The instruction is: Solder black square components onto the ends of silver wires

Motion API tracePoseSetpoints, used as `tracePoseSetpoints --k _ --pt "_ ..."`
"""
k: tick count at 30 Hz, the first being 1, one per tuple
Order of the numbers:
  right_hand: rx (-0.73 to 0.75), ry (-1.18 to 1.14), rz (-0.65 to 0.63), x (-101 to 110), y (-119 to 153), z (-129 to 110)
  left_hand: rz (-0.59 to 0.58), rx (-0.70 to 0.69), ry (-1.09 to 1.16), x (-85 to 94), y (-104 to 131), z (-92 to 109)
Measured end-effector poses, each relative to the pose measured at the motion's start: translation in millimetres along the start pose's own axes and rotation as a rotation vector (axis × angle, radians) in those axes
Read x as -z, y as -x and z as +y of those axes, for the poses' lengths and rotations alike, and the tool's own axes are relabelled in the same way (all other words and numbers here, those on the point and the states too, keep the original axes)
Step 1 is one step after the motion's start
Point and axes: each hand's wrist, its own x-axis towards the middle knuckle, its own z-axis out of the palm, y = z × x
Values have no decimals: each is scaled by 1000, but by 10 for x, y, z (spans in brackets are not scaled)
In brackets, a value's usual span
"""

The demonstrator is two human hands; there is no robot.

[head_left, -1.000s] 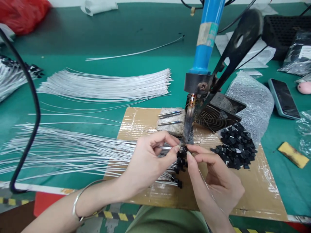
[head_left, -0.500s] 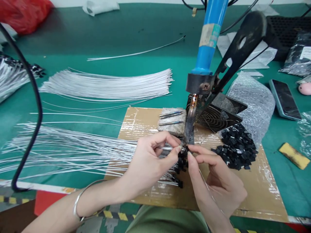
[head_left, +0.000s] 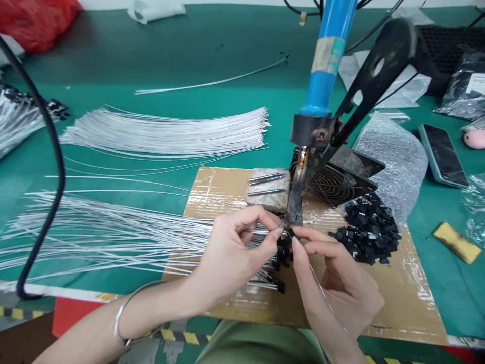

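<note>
Silvery and thin, a strand (head_left: pixel 322 291) pinched in the person's right hand (head_left: pixel 337 283) beside the soldering iron (head_left: pixel 298 189) seems light, bendable and best held near its end, while the left hand (head_left: pixel 237 245), nearly closed, grips a small piece (head_left: pixel 285 227) too blurred to identify.

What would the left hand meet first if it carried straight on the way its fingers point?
Probably the soldering iron tip, just ahead of the left hand, with the right hand close beyond; depth there is hard to judge.
</note>
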Motion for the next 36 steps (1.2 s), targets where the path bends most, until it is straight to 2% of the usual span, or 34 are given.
tracePoseSetpoints --k 9,18,29,36 --pt "-15 -9 7 -3 -10 -11 2 -3 -4 6 7 4" --pt "6 -4 19 -13 -16 -14 -9 -68 16 3 12 -19" --pt "-50 -50 6 -1 -1 -8 -12 -7 -2 -2 0 -51" --pt "-76 -71 -71 67 17 41 -52 14 -12 13 -12 -42"
